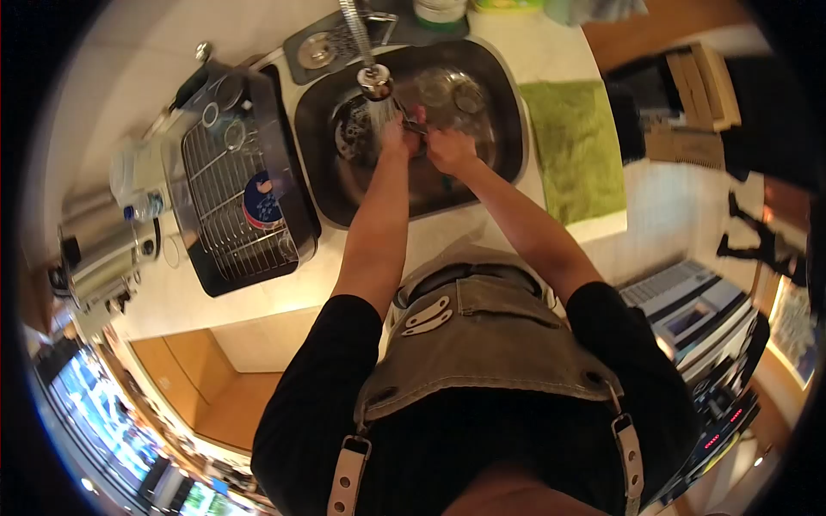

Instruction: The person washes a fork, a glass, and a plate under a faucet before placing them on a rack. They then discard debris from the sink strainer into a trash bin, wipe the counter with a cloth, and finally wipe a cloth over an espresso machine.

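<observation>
Both hands are down in the dark sink, below the faucet head, from which water runs. My left hand is in the stream, its fingers curled round a thin dark object whose kind I cannot make out. My right hand, closed like a fist, meets the same object from the right. A clear glass and another clear vessel sit in the sink beyond my right hand. Foam floats at the left side of the basin.
Left of the sink stands a dish rack holding cups and a blue round item. A green towel lies on the counter to the right. A plastic bottle stands farther left. Cardboard sits at the right.
</observation>
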The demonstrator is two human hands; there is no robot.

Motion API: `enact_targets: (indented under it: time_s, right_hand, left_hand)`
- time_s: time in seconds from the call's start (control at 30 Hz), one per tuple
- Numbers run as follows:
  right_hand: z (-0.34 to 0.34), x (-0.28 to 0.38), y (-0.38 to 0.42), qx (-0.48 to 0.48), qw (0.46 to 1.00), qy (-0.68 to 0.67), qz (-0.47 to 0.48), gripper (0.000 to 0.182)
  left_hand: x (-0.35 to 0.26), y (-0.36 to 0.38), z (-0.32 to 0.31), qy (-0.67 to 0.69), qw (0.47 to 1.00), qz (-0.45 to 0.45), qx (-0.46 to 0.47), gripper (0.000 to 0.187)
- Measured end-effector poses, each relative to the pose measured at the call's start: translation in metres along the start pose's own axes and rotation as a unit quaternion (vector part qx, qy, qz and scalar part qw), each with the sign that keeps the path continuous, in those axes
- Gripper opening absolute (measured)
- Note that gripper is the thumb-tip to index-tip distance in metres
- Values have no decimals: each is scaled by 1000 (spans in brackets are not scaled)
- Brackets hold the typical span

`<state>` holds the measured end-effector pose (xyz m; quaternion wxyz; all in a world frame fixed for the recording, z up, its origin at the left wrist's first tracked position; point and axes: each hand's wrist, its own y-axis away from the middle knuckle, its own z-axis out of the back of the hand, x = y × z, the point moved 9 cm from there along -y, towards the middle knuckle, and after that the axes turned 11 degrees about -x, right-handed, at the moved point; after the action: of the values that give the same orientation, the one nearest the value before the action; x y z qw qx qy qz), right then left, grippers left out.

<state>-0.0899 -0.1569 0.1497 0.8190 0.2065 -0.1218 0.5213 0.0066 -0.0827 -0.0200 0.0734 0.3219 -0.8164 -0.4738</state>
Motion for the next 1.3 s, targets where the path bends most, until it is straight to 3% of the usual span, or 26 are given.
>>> enact_targets:
  time_s: [0.1, 0.13, 0.2, 0.3, 0.43, 0.5, 0.6, 0.67, 0.7, 0.77, 0.8, 0.87, 0.93, 1.03, 1.13, 1.23, 1.3]
  right_hand:
    - [-29, -14, 0, -34, 988, -152, -3, 28]
    - [-37, -17, 3, 28, 968, -246, -48, 28]
    - [-51, -16, 13, 155, 885, -421, -127, 27]
    - [-50, -15, 27, 181, 807, -531, -184, 25]
    - [-38, -11, 33, 217, 794, -540, -179, 26]
    - [-33, -9, 31, 234, 808, -514, -167, 26]
    - [-54, -6, 13, 255, 788, -544, -134, 29]
    - [-76, 9, -7, 290, 698, -645, -115, 31]
    - [-82, 15, -14, 307, 648, -689, -109, 32]
    - [-75, 29, -33, 298, 648, -696, -84, 30]
    - [-74, 40, -44, 293, 646, -701, -70, 29]
    - [-80, 57, -66, 275, 603, -745, -77, 25]
    - [-101, 72, -92, 277, 538, -792, -82, 26]
    - [-94, 86, -99, 287, 498, -815, -69, 28]
    - [-79, 86, -77, 357, 529, -764, -95, 32]
    - [-50, 64, -42, 391, 678, -622, -11, 36]
    - [-54, 45, -31, 410, 695, -590, -12, 37]
  left_hand:
    - [-17, 25, -13, 32, 999, -19, 22, 39]
    - [-19, 32, -15, 31, 999, -11, 25, 31]
    - [-22, 45, -15, -30, 999, -30, 26, 30]
    - [-29, 55, -9, -68, 997, -47, 13, 30]
    - [-39, 48, -9, -86, 995, -53, 8, 27]
    - [-31, 71, -16, -154, 987, -48, -9, 26]
    - [-49, 84, -31, -212, 975, -59, -4, 26]
    - [-72, 82, -43, -233, 969, -74, 22, 30]
    - [-84, 95, -54, -238, 966, -101, 14, 30]
    - [-117, 93, -57, -246, 954, -163, 52, 30]
    - [-131, 103, -58, -234, 942, -241, 22, 29]
    - [-148, 143, -81, -224, 908, -354, 2, 28]
    - [-142, 191, -104, -228, 877, -423, 19, 28]
    - [-147, 210, -114, -230, 860, -455, 17, 31]
    - [-150, 204, -101, -205, 888, -411, -18, 31]
    - [-144, 171, -66, -186, 928, -316, -67, 29]
    - [-134, 130, -38, -197, 944, -254, -77, 27]
